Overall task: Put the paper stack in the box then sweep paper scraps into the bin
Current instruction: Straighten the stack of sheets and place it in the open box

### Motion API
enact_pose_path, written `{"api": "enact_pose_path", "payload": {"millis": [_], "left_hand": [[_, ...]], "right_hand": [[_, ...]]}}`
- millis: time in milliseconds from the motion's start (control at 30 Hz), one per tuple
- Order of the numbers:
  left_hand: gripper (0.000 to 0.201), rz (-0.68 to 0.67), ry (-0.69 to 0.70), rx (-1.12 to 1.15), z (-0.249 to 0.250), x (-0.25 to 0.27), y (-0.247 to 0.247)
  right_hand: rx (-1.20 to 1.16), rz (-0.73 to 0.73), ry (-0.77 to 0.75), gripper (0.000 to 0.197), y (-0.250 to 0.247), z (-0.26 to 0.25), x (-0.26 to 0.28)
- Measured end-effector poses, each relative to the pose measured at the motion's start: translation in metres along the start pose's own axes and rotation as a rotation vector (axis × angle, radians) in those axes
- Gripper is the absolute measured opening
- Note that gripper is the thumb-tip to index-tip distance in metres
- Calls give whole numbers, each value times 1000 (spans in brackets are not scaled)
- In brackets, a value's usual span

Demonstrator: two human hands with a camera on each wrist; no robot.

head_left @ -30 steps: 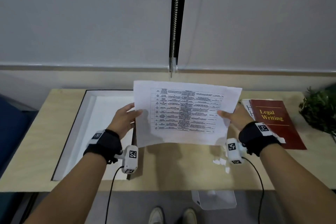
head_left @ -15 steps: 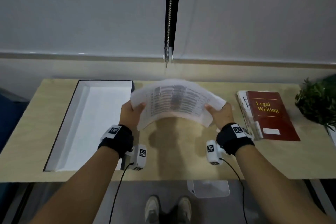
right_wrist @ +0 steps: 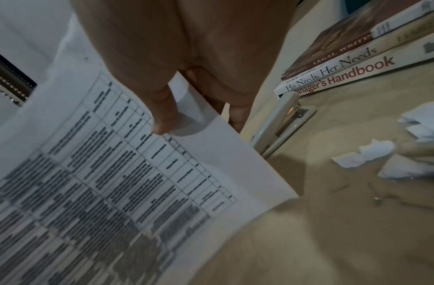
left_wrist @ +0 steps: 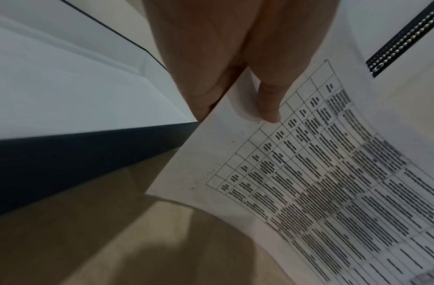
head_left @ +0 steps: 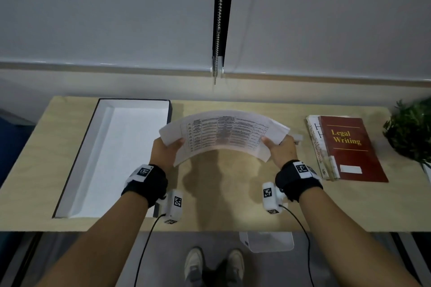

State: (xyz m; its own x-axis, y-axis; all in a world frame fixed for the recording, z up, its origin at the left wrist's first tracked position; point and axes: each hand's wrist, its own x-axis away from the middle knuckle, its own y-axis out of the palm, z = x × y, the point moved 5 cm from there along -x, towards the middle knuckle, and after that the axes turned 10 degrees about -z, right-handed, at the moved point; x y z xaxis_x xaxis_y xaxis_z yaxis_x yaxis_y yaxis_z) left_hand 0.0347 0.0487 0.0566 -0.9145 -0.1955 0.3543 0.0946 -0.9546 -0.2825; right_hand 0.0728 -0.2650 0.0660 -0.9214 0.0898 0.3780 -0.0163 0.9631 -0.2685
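The paper stack [head_left: 224,135], white sheets printed with a table, hangs bowed upward above the middle of the desk. My left hand [head_left: 166,149] pinches its left edge, thumb on top [left_wrist: 267,104]. My right hand [head_left: 281,149] pinches its right edge the same way [right_wrist: 167,115]. The open box [head_left: 130,156], white inside with dark walls, lies on the desk's left half, just left of the stack. Torn paper scraps [right_wrist: 371,154] lie on the desk to the right of my right hand; the head view hides them. A clear bin [head_left: 267,241] stands on the floor below the desk's front edge.
A pile of books topped by a red one [head_left: 347,147] lies at the right, with a stapler [right_wrist: 281,123] beside it. A green plant [head_left: 410,130] sits at the far right. A blind's bead chain [head_left: 218,30] hangs behind the desk.
The stack went from upright and flat to lowered and bowed upward between both hands. Both hands have come down toward the desk and slightly left.
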Motion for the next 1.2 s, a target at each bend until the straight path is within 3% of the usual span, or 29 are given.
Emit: {"api": "enact_pose_path", "payload": {"millis": [100,200,267,367,433,500,567,600,667,767,833,900,1000,1100,1200], "left_hand": [[17,27,41,-3,19,-3,-13],[11,22,150,-152,57,-7,-32],[20,-18,210,-286,84,-10,-41],[26,-108,318,-465,123,-1,-40],[26,-144,383,-546,145,10,-31],[28,-190,450,-626,162,20,-20],[29,-231,480,-673,170,26,-10],[30,-231,487,-675,172,27,-9],[29,-200,504,-616,172,29,-13],[4,-45,523,-405,160,26,-35],[29,25,482,-187,141,21,-45],[49,0,398,53,123,19,-42],[47,-152,253,320,103,21,-20],[34,-215,284,248,98,26,-3],[33,-120,370,141,109,35,1]], "right_hand": [[-63,14,-38,21,-10,-12,-5],[-63,105,-121,26,-27,-36,-9],[86,125,-181,45,-31,-58,-9],[447,20,-363,76,-14,-100,3],[582,-92,-449,82,4,-124,14],[594,-280,-448,66,24,-138,22],[560,-411,-416,19,37,-143,29],[524,-432,-405,8,39,-143,32],[436,-410,-382,18,36,-135,33],[252,-361,-328,12,20,-116,33],[144,-316,-301,12,11,-101,33],[42,-258,-271,16,5,-87,33],[-109,-218,-183,23,9,-66,37],[-149,-228,-158,17,20,-54,40],[-188,-214,-193,16,23,-55,39]]}}
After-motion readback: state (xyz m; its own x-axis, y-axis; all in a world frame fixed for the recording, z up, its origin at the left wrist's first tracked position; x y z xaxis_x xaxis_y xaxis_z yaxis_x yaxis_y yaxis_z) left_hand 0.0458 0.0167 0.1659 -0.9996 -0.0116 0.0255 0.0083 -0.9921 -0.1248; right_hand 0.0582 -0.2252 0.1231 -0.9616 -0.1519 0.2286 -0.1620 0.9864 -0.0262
